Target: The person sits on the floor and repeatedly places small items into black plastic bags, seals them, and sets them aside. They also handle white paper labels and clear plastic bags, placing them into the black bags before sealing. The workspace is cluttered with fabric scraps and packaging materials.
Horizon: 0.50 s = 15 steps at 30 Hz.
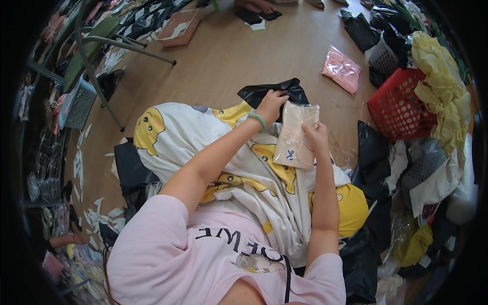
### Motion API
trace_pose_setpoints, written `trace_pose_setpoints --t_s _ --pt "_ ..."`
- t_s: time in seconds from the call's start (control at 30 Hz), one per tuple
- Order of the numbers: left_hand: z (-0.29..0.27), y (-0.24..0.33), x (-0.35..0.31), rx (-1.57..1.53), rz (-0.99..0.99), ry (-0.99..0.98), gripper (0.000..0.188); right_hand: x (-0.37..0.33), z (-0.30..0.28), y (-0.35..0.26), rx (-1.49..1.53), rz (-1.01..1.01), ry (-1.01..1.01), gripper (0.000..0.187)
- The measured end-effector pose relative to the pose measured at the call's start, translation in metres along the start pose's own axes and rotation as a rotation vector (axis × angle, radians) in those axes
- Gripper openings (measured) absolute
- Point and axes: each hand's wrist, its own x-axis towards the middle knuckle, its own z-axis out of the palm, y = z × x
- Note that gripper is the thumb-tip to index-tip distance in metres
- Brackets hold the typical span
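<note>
My left hand (273, 108), with a green bangle at its wrist, is closed on the edge of a black plastic bag (262, 95) beyond my knees. Just right of it, my right hand (316, 136) grips a flat, folded cream garment (294, 129) in a transparent plastic sleeve, thumb on top. A small dark bow shows at the sleeve's near end. The top of this packet touches or overlaps the black bag's mouth; whether any of it is inside I cannot tell. White cloth with yellow cartoon figures (173, 129) covers my lap beneath both hands.
A pink packaged garment (341, 69) lies on the wooden floor ahead. On the right stand a red basket (399, 104) and yellow cloth (432, 66), with black bags around. At left are a metal-legged chair (132, 43), a grey-blue basket (79, 104) and paper scraps. A salmon tub (178, 28) sits farther off.
</note>
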Motion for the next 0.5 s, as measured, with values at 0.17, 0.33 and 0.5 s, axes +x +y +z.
trace_pose_setpoints --t_s 0.17,0.33,0.5 --pt "0.005 0.011 -0.002 0.091 0.080 -0.200 0.053 0.001 0.004 0.005 -0.186 -0.105 0.138 0.028" --pt "0.019 0.009 0.007 0.143 0.168 -0.289 0.059 -0.001 -0.003 -0.012 -0.318 -0.249 0.135 0.024" --pt "0.019 0.024 0.024 0.044 0.177 -0.312 0.063 -0.007 -0.021 -0.037 -0.523 -0.342 0.060 0.024"
